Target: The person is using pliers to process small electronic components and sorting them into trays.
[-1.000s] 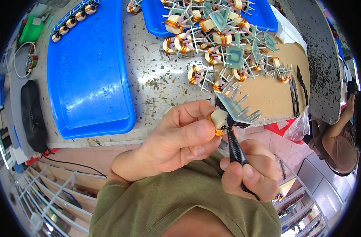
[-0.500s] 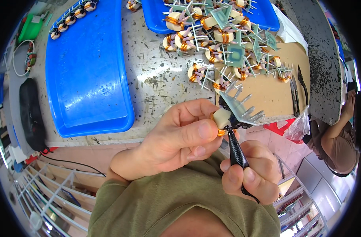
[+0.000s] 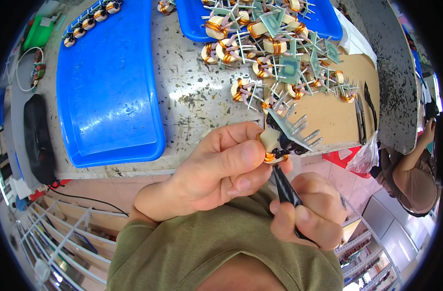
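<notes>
My left hand (image 3: 226,162) pinches a toroidal coil (image 3: 270,140), a cream ring wound with copper wire, between thumb and fingers. A small green pin board with several silvery pins stands on the coil's right side, with black material between board and ring. My right hand (image 3: 313,208) is closed round black tweezers (image 3: 285,188). Their tip points up at the copper winding on the coil's lower edge; I cannot tell whether it touches.
A blue tray (image 3: 110,97) lies left, with finished-looking coils in a row at its far edge. Several loose coils (image 3: 241,89) heap over another blue tray (image 3: 190,24) and cardboard (image 3: 323,116). More tweezers (image 3: 361,119) lie right. Another person (image 3: 415,174) is at far right.
The tweezers' tip has shifted slightly left and down along the coil. The coil and its pin board have tilted a little in my left hand.
</notes>
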Tool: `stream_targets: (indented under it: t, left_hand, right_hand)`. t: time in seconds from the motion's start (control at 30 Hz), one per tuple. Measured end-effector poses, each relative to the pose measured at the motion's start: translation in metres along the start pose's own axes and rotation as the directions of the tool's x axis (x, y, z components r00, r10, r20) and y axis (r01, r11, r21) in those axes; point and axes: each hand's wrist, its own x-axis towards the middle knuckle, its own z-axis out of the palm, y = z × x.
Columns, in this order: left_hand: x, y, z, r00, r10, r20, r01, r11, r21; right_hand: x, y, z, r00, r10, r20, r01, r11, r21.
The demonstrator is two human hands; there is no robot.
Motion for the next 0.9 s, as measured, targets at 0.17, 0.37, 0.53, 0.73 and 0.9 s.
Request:
stream_targets:
  t: [0.17,0.37,0.53,0.73,0.9]
  left_hand:
    - [0.002,-0.002,-0.001,0.999,-0.001,0.039,0.001,1.0,0.016]
    - [0.001,-0.004,0.005,1.0,0.001,0.023,-0.001,1.0,0.005]
    - [0.004,-0.001,0.001,0.991,-0.008,0.136,0.032,0.985,-0.17]
    - [0.002,-0.003,-0.003,0.985,-0.02,0.171,0.048,0.985,-0.167]
    - [0.002,-0.005,0.007,0.998,-0.008,-0.061,0.009,1.0,0.019]
  right_hand:
    - [-0.004,0.002,-0.003,0.999,-0.019,-0.029,0.02,0.999,0.026]
    - [-0.003,-0.001,-0.002,1.0,0.006,-0.009,-0.006,0.998,-0.056]
    - [0.0,0.002,-0.012,0.996,0.085,0.039,-0.092,0.973,0.21]
    - [-0.003,0.005,0.0,1.0,0.013,-0.017,-0.011,0.997,0.079]
    - [-0.004,0.004,-0.001,1.0,0.004,-0.025,-0.003,0.998,0.058]
